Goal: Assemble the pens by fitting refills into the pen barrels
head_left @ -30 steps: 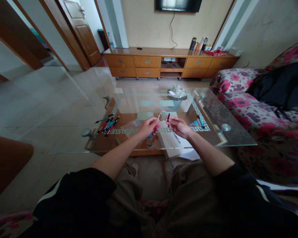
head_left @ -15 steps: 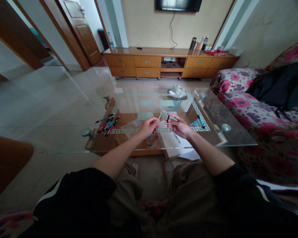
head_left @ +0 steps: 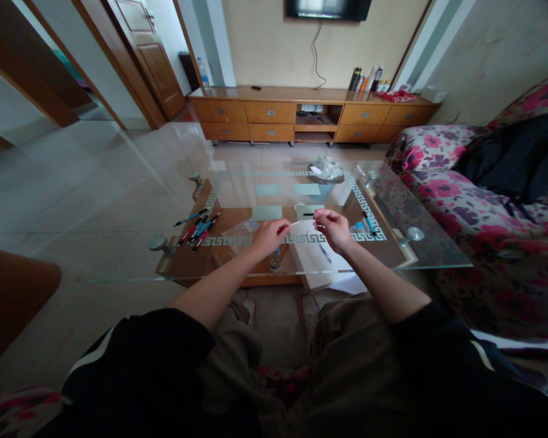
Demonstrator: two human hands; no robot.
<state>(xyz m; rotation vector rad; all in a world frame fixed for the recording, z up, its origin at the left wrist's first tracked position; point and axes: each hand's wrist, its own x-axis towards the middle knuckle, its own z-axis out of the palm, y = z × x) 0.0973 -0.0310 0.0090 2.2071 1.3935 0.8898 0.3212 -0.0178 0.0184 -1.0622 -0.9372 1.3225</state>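
Observation:
Above the glass table, my left hand (head_left: 272, 235) is closed in a pinch on a pen, its thin whitish end (head_left: 296, 223) pointing right. The hand hides the rest of the pen. Just to the right, my right hand (head_left: 332, 230) is closed, with a short black pen part (head_left: 309, 214) between thumb and fingertips. That part lies level and points left, above the pen's whitish end and apart from it. Several pens (head_left: 200, 229) in blue, red and black lie in a pile at the table's left.
The glass tabletop (head_left: 237, 267) has a patterned border. Blue pens (head_left: 369, 224) lie at its right. Under the glass are a pen (head_left: 325, 253), white papers (head_left: 308, 258) and a small bottle (head_left: 275, 260). A filled waste basket (head_left: 322, 190) shows beyond; a flowered sofa (head_left: 447, 188) stands right.
My left hand has turned, so the pen's whitish end now points right rather than up. The black part in my right hand has tipped from upright to level.

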